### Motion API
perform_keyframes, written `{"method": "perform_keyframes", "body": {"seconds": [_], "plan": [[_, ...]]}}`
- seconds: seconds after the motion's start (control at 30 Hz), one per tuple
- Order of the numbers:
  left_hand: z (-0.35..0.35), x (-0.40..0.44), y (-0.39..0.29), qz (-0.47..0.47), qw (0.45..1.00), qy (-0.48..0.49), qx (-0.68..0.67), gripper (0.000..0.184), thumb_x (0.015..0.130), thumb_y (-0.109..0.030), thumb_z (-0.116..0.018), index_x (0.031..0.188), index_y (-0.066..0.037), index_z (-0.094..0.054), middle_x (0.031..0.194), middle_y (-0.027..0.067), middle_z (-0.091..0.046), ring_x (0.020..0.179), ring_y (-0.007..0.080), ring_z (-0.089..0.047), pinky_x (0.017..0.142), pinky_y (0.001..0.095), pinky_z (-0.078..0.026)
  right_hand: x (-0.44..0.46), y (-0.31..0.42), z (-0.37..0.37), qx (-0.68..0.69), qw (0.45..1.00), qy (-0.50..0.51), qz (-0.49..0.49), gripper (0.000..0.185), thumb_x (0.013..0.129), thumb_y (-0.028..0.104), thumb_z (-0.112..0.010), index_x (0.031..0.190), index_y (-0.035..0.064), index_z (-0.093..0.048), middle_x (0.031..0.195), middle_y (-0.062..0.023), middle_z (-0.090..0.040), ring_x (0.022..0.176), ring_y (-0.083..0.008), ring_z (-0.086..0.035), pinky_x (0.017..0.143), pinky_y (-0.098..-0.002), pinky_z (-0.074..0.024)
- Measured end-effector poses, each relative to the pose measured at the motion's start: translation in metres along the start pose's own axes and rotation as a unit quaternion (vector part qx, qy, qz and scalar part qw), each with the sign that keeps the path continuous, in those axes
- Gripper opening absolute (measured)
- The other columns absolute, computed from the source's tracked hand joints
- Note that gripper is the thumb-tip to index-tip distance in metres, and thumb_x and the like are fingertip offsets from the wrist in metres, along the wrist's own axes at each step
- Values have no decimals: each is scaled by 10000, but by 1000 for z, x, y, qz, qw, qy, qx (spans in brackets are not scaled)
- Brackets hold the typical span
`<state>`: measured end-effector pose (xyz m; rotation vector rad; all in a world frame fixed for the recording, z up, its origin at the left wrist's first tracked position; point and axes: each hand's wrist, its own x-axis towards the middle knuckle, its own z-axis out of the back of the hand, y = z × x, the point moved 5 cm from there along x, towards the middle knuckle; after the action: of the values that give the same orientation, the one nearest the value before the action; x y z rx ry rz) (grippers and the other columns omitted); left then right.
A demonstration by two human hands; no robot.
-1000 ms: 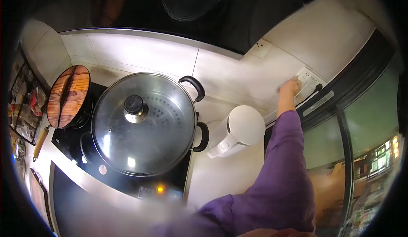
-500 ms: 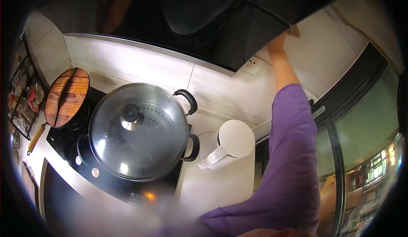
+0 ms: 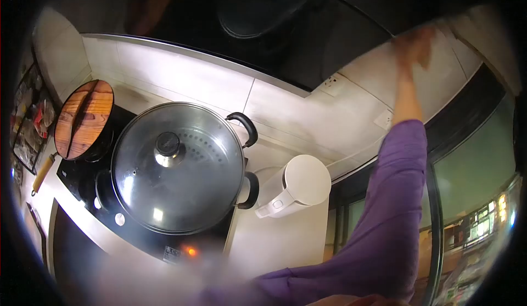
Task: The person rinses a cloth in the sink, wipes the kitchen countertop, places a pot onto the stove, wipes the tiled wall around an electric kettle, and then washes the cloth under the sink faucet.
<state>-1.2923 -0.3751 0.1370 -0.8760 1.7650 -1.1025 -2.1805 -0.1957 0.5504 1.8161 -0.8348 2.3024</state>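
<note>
My right hand (image 3: pixel 414 48), in a purple sleeve, is raised at the upper right beside the edge of a dark glossy cabinet (image 3: pixel 307 37). It is blurred; its fingers and anything in them cannot be made out. Below it, a wall socket (image 3: pixel 384 119) is partly covered by the forearm, and another socket (image 3: pixel 332 85) sits left of it under the cabinet. My left hand is not in view. A white kettle (image 3: pixel 307 180) stands on the counter left of the sleeve.
A large lidded pot (image 3: pixel 178 191) sits on the black cooktop (image 3: pixel 90 182), where an orange light glows. A pan with a wooden lid (image 3: pixel 85 119) stands at the left, near a rack of packets (image 3: pixel 33 122). A dark-framed window (image 3: pixel 472 136) is at the right.
My right hand has left the lower wall socket, risen to the cabinet edge, then moved further right. The view has shifted slightly.
</note>
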Motion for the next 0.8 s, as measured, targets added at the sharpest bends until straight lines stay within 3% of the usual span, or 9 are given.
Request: {"method": "perform_keyframes", "body": {"seconds": [0.03,0.2,0.43,0.47,0.53,0.63,0.67,0.73,0.8], "plan": [[-5,0,-2,-1,1000,-1,0,374,864,-202,-530,1141,36,-450,1040,109,-546,951,196,-532,872,334,-416,2,21,16,-158,987,10,24,511,881,318,-428,1306,46,-352,1349,-184,-332,1250,-331,-305,1039,-440,-203],[-20,-4,-9,2,1000,-24,-5,262,848,-158,-536,1044,16,-525,938,68,-566,881,164,-535,836,302,-415,-54,-15,97,370,904,-190,101,469,811,229,-494,1216,19,-385,1260,-188,-393,1152,-328,-384,962,-460,-276],[8,-19,-14,8,998,-49,-49,315,869,-152,-535,1120,38,-516,971,115,-599,890,198,-582,839,324,-462,58,-110,14,47,994,97,-15,416,885,408,-369,1040,82,-576,1043,-126,-587,922,-259,-564,744,-531,-416],[19,-16,-7,-1,997,-32,-75,309,860,-120,-538,1123,40,-518,997,123,-596,916,203,-577,846,342,-460,64,-97,46,23,993,91,69,425,882,430,-363,1006,105,-606,1055,-124,-593,905,-264,-576,707,-574,-408],[16,-13,-1,-7,998,-1,-63,325,863,-131,-534,1137,41,-504,1014,125,-588,928,205,-572,852,345,-457,61,-81,130,51,998,16,-30,344,855,350,-448,838,73,-651,927,-116,-628,875,-302,-580,719,-495,-427],[-4,-17,-1,-14,999,11,-34,349,868,-149,-529,1157,42,-483,1041,127,-577,947,208,-565,861,350,-452,64,-32,82,140,988,-45,-39,239,821,228,-513,927,37,-611,1013,-128,-593,951,-325,-548,771,-437,-428],[-9,-17,-1,-14,999,13,-31,357,870,-154,-527,1163,42,-476,1050,128,-573,954,209,-562,864,352,-450,44,-38,103,325,912,-252,-1,240,795,177,-531,980,29,-577,1065,-147,-556,987,-326,-526,799,-424,-420],[-17,-17,0,-16,999,22,-30,373,873,-166,-523,1176,43,-462,1068,130,-566,966,212,-557,869,355,-447,8,-59,92,472,790,-390,32,358,747,104,-556,1091,21,-506,1169,-188,-475,1046,-326,-488,844,-407,-400],[-20,-18,-1,-21,999,28,-30,390,876,-177,-520,1190,44,-448,1085,131,-558,979,214,-552,875,358,-444,4,-84,-14,538,793,-285,7,495,711,95,-579,1181,4,-450,1247,-233,-409,1070,-318,-473,866,-399,-386]]}}
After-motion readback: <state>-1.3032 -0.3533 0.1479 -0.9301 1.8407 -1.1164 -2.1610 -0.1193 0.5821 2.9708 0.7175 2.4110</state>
